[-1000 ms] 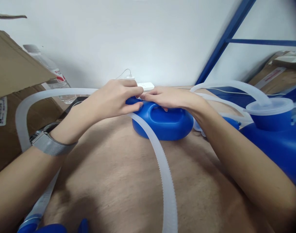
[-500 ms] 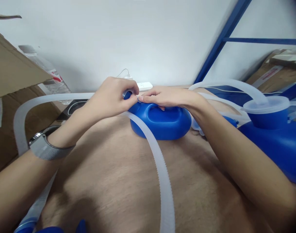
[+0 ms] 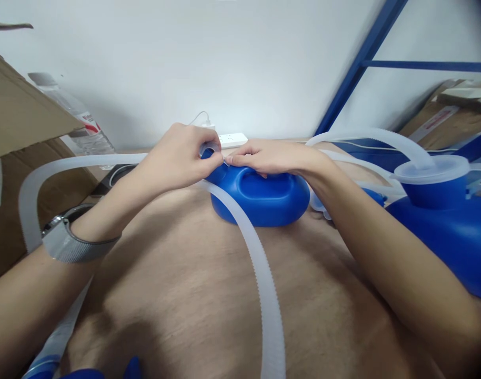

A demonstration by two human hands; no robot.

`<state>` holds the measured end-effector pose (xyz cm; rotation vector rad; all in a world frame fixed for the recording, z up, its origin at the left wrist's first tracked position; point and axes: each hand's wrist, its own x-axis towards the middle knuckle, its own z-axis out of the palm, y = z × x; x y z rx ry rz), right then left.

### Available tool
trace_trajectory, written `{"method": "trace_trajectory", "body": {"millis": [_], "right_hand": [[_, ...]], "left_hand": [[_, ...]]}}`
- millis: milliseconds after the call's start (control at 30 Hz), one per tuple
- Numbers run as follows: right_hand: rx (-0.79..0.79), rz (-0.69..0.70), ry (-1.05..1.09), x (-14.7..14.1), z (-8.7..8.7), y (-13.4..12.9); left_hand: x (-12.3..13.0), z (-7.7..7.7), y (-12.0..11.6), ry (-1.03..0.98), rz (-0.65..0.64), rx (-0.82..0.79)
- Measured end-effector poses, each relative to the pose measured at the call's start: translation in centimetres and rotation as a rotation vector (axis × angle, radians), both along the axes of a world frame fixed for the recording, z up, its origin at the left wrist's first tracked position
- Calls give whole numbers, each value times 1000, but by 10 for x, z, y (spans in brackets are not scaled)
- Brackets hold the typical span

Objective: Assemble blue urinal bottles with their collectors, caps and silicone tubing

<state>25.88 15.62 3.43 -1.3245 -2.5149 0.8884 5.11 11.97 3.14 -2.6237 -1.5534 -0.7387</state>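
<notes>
Blue bottle lies beneath the right hand.

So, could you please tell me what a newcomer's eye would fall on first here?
Probably the blue plastic bottle at the centre, with the left hand at its neck and the right hand over its top. The translucent ribbed hose curving down to the bottom edge also stands out, as does the second blue bottle at the right edge.

White wall, seemingly metal rack.
</notes>
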Motion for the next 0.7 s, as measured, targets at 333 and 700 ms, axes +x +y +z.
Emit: {"method": "trace_trajectory", "body": {"millis": [333, 700], "right_hand": [[-29, 42, 66, 2, -5, 6], [-106, 33, 94, 3, -1, 3]], "left_hand": [[0, -1, 2, 8, 34, 12], [4, 1, -1, -8, 39, -11]]}}
